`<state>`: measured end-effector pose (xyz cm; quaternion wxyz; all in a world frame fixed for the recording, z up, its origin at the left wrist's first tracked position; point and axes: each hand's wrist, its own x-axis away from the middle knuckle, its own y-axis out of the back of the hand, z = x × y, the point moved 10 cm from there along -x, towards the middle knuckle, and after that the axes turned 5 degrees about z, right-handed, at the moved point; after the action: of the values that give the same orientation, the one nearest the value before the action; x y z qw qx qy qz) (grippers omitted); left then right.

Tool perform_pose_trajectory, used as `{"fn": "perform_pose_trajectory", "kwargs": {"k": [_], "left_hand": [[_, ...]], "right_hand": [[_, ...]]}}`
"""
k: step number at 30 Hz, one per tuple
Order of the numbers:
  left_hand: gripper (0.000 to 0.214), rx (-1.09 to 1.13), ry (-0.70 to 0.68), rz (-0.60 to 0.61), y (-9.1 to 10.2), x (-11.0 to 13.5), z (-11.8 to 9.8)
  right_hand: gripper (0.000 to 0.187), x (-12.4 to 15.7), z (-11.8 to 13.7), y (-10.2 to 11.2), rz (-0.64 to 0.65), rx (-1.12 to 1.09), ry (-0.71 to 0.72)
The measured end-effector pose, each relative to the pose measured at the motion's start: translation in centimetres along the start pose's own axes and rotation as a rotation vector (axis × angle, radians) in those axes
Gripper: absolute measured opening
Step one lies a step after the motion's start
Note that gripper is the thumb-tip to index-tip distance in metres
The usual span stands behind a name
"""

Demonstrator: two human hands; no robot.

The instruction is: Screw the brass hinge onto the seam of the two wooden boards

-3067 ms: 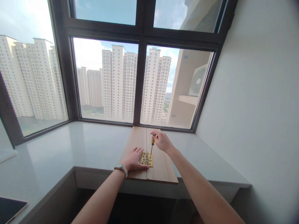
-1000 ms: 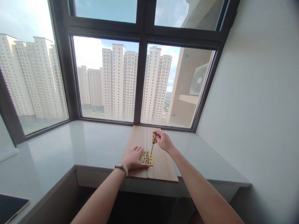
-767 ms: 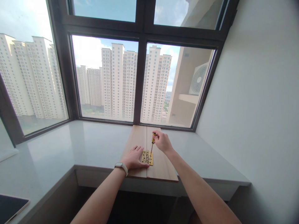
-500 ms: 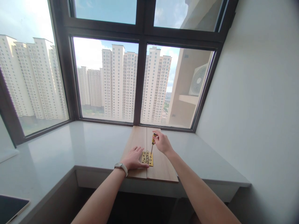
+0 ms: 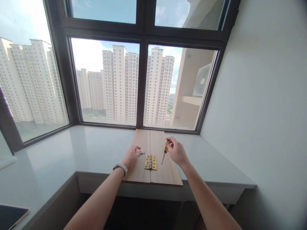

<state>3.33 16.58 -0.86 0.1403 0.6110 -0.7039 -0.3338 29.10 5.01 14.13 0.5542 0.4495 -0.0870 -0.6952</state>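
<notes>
A brass-coloured hinge [image 5: 150,162] lies opened flat across the seam between two light wooden boards [image 5: 158,177]. My right hand [image 5: 177,152] grips a yellow-and-black screwdriver [image 5: 166,147] by its handle. The screwdriver's tip points down and stands to the right of the hinge, apart from it. My left hand [image 5: 131,157], with a watch on the wrist, rests over the left board with its fingers curled in. Right at those fingertips is a small heap of screws [image 5: 142,154]. Whatever the left fingers pinch is hidden.
The boards lie on a white windowsill counter [image 5: 100,147] whose front edge drops off towards me. Behind it stands a dark-framed window [image 5: 140,83]. A white wall [image 5: 251,95] closes the right side. At the lower left lies a dark flat device [image 5: 11,215].
My left hand has left the hinge and moved left and back to the screws. My right hand has lifted the screwdriver off the hinge and shifted right.
</notes>
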Motion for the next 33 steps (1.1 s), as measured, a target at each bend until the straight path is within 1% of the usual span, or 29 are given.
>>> {"fn": "perform_pose_trajectory", "kwargs": {"k": [4, 7, 11, 15, 19, 21, 24, 27, 30, 33], "left_hand": [[0.026, -0.150, -0.050, -0.023, -0.2, -0.4, -2.0], [0.023, -0.250, -0.074, -0.003, -0.9, -0.6, -3.2], [0.021, -0.267, -0.098, 0.022, -1.4, -0.8, -3.9], [0.021, -0.259, -0.116, 0.003, -1.2, -0.6, -4.5], [0.025, -0.182, -0.129, -0.050, -0.3, -0.4, -5.0], [0.028, -0.135, -0.126, -0.052, -0.1, -0.3, -4.8], [0.032, -0.026, -0.141, -0.022, 0.0, 0.3, -4.4], [0.034, 0.119, -0.180, 0.034, -0.3, 1.2, -4.3], [0.030, 0.173, -0.209, 0.068, -0.7, 2.1, -4.6], [0.026, 0.232, -0.207, 0.075, -1.3, 2.5, -4.8]], "right_hand": [[0.027, 1.6, -0.2, -0.1, 0.003, 0.002, -0.019], [0.028, 2.4, -0.6, -0.5, 0.017, -0.028, -0.033], [0.028, 3.1, -1.0, -0.5, 0.002, -0.061, -0.046], [0.028, 3.2, -0.9, -0.5, -0.003, -0.080, -0.047], [0.028, 3.2, -0.6, -0.5, 0.009, -0.079, -0.046], [0.028, 3.3, -0.5, -0.4, 0.010, -0.092, -0.041], [0.030, 3.4, -0.7, -0.5, 0.012, -0.114, -0.040], [0.031, 3.5, -0.6, -0.6, 0.024, -0.125, -0.039], [0.031, 3.4, -0.3, -0.6, 0.021, -0.129, -0.028], [0.030, 3.4, 0.0, -0.6, 0.015, -0.130, -0.014]]}}
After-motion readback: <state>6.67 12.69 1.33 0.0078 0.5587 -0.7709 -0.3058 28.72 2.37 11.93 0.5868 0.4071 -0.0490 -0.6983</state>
